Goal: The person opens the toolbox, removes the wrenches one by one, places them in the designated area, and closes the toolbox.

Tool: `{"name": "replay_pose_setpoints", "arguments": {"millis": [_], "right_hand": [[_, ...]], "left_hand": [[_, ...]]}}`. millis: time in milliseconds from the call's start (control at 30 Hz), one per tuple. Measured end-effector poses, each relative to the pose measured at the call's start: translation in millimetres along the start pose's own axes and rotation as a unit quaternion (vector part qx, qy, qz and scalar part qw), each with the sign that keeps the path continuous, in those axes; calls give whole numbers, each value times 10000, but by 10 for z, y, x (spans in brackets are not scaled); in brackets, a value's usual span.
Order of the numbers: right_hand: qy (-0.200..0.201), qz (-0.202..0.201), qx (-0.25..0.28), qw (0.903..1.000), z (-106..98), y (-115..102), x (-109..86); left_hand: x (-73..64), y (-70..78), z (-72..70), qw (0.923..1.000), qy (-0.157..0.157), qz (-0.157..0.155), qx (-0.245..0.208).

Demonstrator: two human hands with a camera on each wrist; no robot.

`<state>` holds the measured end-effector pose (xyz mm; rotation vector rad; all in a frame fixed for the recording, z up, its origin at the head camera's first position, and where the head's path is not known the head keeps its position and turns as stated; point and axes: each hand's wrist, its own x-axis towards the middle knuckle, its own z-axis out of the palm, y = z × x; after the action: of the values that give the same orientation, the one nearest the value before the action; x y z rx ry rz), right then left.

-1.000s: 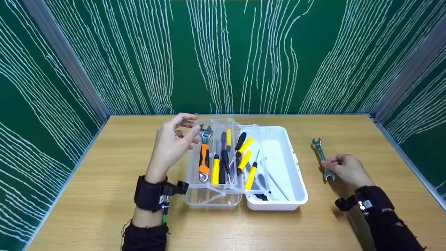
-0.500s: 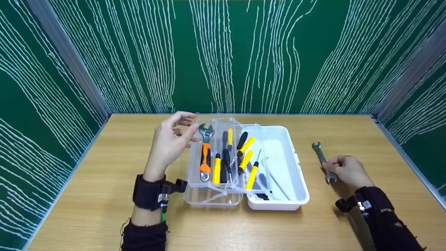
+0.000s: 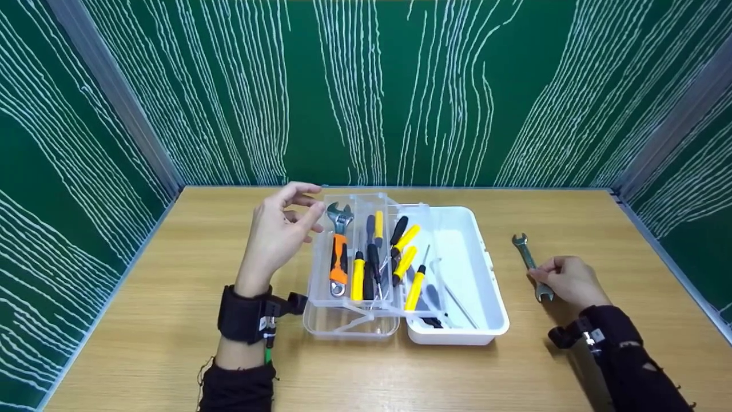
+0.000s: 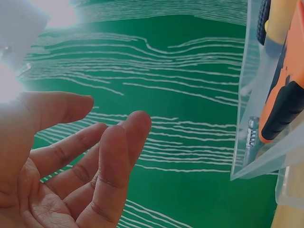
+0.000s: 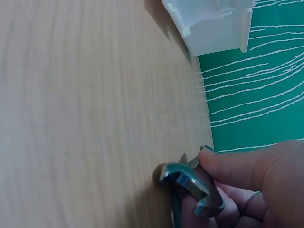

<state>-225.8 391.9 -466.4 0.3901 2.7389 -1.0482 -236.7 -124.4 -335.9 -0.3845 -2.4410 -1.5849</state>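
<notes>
While the right hand [image 3: 572, 280] pinches a double open-end wrench [image 3: 526, 256] at the right of the head frame | left hand [image 3: 277, 232], thumb and fingers apart, is just beside the clear tray [image 3: 320, 274], near centre | adjustable wrench [image 3: 338, 254] lies inside this tray

Wrench [image 3: 527, 257]: bright metal, forked at both ends, slim shank. Pinched near mid-shank by the fingers of the right hand [image 3: 573, 281]; slanted, far end leaning left, near end toward the person. Position: over the counter [image 3: 486, 377], right of the white bin [image 3: 469, 269], well apart from it. Contact with counter: cannot tell. Adjustable wrench [image 3: 339, 252]: metal head, orange-and-black handle; lies lengthwise in the clear tray [image 3: 318, 289], head at far end. Left hand [image 3: 281, 229] near the tray, holding nothing.
</notes>
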Motion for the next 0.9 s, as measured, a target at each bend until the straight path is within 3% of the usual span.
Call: {"name": "replay_pose_setpoints", "arguments": {"millis": [333,900], "right_hand": [[-68,197,-121,9997,9,-24,2],[156,53,-635,9978,32,-51,3]], "left_hand": [[10,-14,3,10000,-23,-20,-18],[13,-34,9,10000,-44,-40,-50]]}}
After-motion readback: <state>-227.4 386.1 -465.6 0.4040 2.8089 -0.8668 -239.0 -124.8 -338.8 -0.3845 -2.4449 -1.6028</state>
